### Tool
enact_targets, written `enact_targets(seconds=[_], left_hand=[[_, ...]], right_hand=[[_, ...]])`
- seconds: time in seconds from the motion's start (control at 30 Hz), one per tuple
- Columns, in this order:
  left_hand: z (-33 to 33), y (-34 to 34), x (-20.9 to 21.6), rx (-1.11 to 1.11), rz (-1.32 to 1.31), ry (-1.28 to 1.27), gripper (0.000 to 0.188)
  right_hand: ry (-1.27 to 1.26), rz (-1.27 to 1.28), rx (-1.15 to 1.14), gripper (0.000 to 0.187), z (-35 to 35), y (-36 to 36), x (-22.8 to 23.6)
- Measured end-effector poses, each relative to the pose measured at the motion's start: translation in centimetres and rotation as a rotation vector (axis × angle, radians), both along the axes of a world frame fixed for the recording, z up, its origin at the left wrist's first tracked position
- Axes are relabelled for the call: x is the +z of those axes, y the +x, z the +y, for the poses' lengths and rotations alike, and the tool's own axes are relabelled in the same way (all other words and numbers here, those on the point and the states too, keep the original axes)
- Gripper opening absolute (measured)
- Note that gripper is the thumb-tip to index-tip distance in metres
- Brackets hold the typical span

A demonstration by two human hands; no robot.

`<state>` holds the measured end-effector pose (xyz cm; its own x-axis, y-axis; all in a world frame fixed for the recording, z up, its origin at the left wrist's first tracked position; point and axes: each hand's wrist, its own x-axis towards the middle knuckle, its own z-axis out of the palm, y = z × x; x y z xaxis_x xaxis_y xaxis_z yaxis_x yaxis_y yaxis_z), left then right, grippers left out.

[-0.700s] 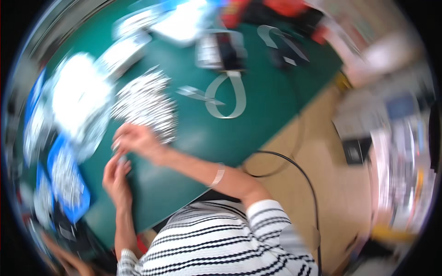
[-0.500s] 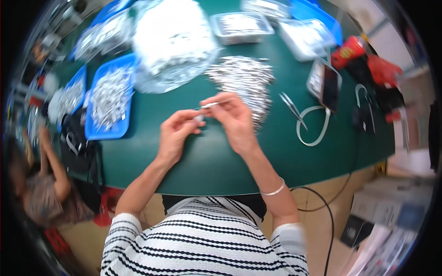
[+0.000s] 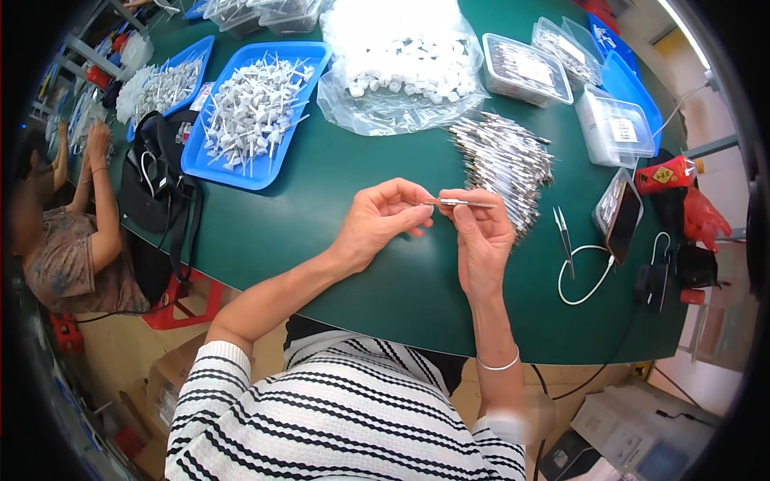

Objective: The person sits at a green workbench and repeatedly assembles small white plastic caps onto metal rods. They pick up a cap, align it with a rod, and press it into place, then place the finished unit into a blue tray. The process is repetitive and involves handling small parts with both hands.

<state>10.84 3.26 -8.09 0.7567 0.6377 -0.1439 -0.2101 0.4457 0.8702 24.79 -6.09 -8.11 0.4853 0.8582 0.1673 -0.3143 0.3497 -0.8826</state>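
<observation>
Above the near middle of the table my two hands meet at a thin metal rod (image 3: 457,202). My right hand (image 3: 481,240) pinches the rod between thumb and fingers, and its thin end sticks out to the right. The fingertips of my left hand (image 3: 381,220) close at the rod's left end; whether they grip the rod itself or a small part against it is hard to tell. Just beyond my right hand lies a pile of similar metal rods (image 3: 505,168). Farther off rests a clear plastic bag (image 3: 401,116) of small white plastic caps (image 3: 417,68).
At left stands a blue tray (image 3: 269,172) of white caps on stems, beside a black bag (image 3: 152,192). Tweezers (image 3: 565,240), a white cable (image 3: 581,301) and a phone (image 3: 624,224) lie at right. Clear boxes (image 3: 525,70) stand behind. Another person (image 3: 80,232) sits at far left.
The view has swung left, so the table's things appear farther right. My hands stay together at the rod, which shows more clearly now. A white piece by my left fingers no longer shows.
</observation>
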Motion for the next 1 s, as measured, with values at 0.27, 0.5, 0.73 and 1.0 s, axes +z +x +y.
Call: enact_targets(seconds=[0.27, 0.5, 0.73, 1.0], left_hand=[[-0.1, 0.0, 0.1, -0.004, 0.005, -0.025, 0.014], [-0.2, 0.1, 0.3, 0.020, -0.005, -0.138, 0.014], [-0.5, 0.2, 0.4, 0.043, -0.039, -0.165, 0.013], [-0.9, 0.2, 0.2, 0.065, -0.084, -0.219, 0.011]], right_hand=[[-0.038, 0.018, -0.024, 0.012, 0.0, -0.7, -0.1], [-0.014, 0.007, -0.060, 0.013, 0.0, -1.4, 0.0], [-0.017, 0.020, -0.093, 0.013, 0.0, -1.9, -0.3], [-0.004, 0.083, -0.105, 0.014, 0.1, -2.2, -0.7]])
